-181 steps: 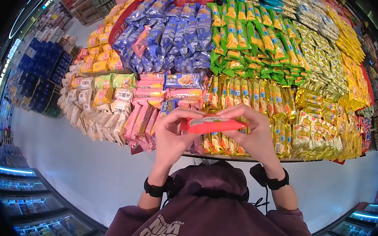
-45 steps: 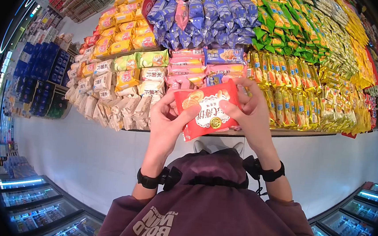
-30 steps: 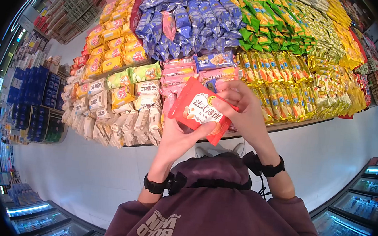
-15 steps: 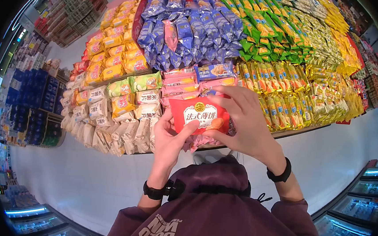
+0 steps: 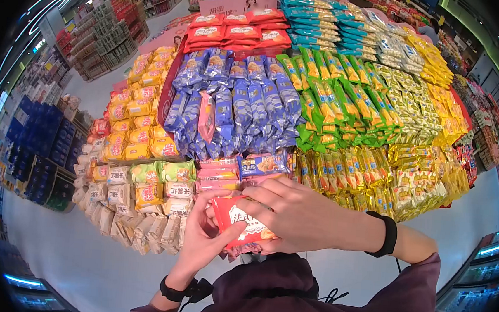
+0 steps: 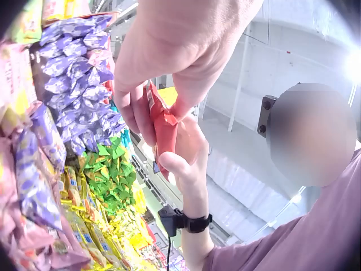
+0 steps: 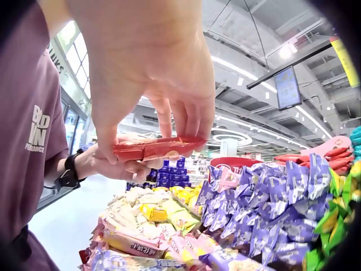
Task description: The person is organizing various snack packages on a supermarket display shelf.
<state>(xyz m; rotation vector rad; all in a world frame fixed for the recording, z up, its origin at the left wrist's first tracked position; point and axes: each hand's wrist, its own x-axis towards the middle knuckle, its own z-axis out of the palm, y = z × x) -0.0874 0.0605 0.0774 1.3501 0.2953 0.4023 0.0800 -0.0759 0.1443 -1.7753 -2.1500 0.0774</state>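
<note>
Both hands hold a red snack packet [image 5: 237, 218], printed with a white label and biscuit pictures, above the front of a snack display. My left hand [image 5: 203, 234] grips its left side, thumb across the printed front and fingers behind. My right hand [image 5: 300, 216] reaches over the packet's right part, its back toward the head camera, covering some of the print. In the right wrist view, the packet [image 7: 161, 148] appears edge-on between the right thumb and fingers, with the left hand [image 7: 115, 165] beneath it. The left wrist view also shows the packet [image 6: 164, 132] side-on between both hands.
Directly beyond the hands lie pink packets [image 5: 216, 174] and a blue packet [image 5: 262, 164]. Purple packets [image 5: 242, 105], green packets [image 5: 347, 108] and gold packets [image 5: 342, 169] fill the sloping display. Red packets [image 5: 239, 32] are stacked at the back. White packets [image 5: 138, 223] edge the left front.
The packet was edge-on six seconds ago, then was turned and tilted with its front showing. The right hand has moved over its right part. The head view now takes in more of the display's back.
</note>
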